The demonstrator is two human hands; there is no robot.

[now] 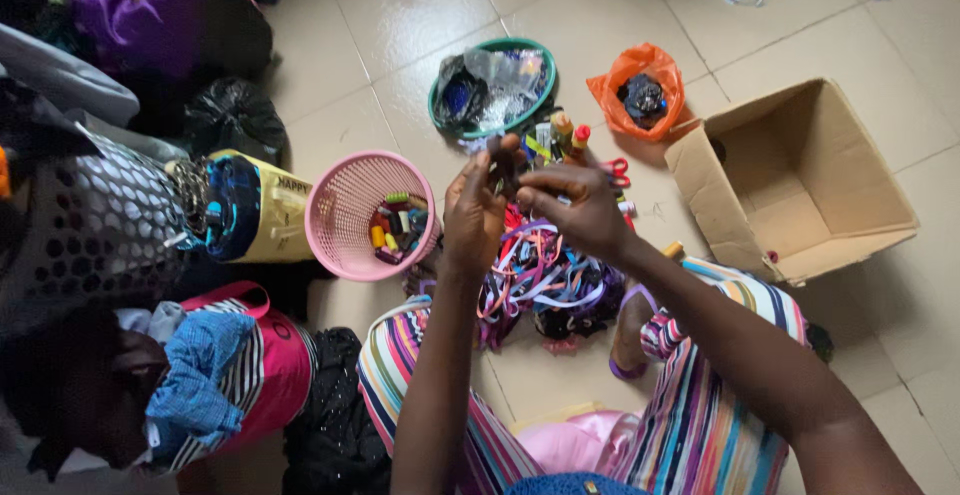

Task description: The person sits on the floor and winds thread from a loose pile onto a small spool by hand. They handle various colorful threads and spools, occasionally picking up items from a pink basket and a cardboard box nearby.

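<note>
Midway, by the look: left hand (473, 217) and right hand (570, 210) pinching one small dark piece (507, 177) above the ribbon heap (545, 280) mid-floor, pink basket (345, 217) partly filled, heap still large.

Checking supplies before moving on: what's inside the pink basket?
The pink basket lies tipped on its side, with small coloured spools showing at its mouth. Anything deeper is hidden by its wall.

Single head camera looks steeply down, close over the tiled floor (420, 15)
</note>
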